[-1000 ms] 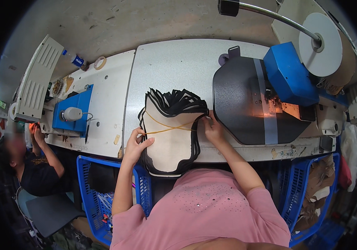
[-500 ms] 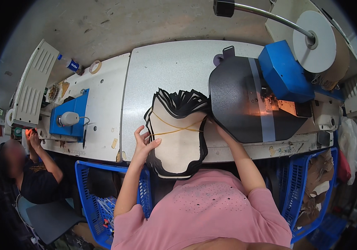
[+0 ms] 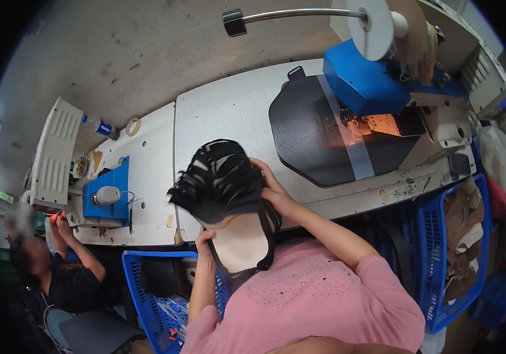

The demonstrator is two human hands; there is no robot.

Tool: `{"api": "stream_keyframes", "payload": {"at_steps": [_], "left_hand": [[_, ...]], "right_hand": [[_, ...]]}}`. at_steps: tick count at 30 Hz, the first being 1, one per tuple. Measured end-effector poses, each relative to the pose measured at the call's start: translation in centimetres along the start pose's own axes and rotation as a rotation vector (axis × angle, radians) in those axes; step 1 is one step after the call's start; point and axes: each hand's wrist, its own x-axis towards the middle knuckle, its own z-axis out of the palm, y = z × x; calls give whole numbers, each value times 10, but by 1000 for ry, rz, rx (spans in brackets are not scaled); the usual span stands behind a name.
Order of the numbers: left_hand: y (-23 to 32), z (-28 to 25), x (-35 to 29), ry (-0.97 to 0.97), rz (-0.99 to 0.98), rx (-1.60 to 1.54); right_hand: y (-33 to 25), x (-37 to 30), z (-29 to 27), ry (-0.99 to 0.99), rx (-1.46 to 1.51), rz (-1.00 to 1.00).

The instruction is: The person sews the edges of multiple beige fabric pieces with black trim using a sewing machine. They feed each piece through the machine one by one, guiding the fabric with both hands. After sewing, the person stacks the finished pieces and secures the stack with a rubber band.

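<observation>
A thick bundle of cut pieces, cream on the upper face with black edges, is held in front of my chest at the table's near edge. Its black, strip-like ends fan out loosely at the far side. Part of a yellowish band shows across it. My left hand grips the near left side, its thumb on the edge and the other fingers mostly hidden. Along the right side my right hand is wrapped round the stack, with some fingers behind the black layers.
Right of the bundle, a black plate surrounds a lit sewing machine with a blue head. Blue baskets stand below the table on the left and right. At far left a co-worker sits by another blue machine.
The bundle has tilted and swung left, its black ends now spreading over the crossed bands. My right hand has come up onto its side. The whole view has turned.
</observation>
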Motion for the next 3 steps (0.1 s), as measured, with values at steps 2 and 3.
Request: {"api": "stream_keyframes", "payload": {"at_steps": [2,3], "left_hand": [[-13,-38,5,-120,151,-152],[-29,-75,-26,-136,145,-141]], "right_hand": [[-27,0,13,-84,43,39],[-30,0,14,-64,-153,-89]]}}
